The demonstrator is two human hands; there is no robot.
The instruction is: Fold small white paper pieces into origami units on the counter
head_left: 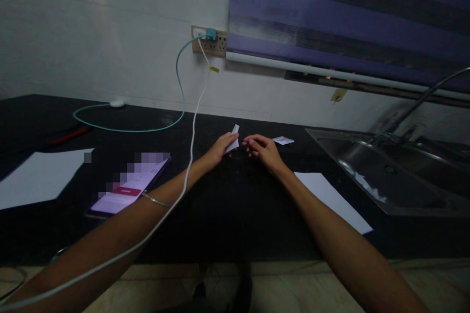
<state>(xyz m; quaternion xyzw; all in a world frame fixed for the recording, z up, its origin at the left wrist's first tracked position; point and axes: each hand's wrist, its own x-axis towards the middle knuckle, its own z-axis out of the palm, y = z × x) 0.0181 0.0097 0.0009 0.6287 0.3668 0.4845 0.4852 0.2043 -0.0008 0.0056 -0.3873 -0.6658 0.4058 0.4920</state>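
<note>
My left hand (221, 148) is closed on a small piece of folded white paper (234, 144), gripped under the thumb, with a narrow point sticking up above it. Just to the right, my right hand (263, 150) faces the paper with bent fingers slightly apart and nothing visible in them. A gap separates its fingertips from the paper. Behind my right hand, a small diamond-shaped folded paper (283, 141) lies on the black counter (235, 215). A white sheet (332, 200) lies partly under my right forearm.
At the left are another white sheet (40, 176) and a lit phone (128, 186). A white cable (192, 142) runs from the wall socket (216, 44) across my left forearm. A teal cable (135, 131) curves over the back. A metal sink (370, 171) is at the right.
</note>
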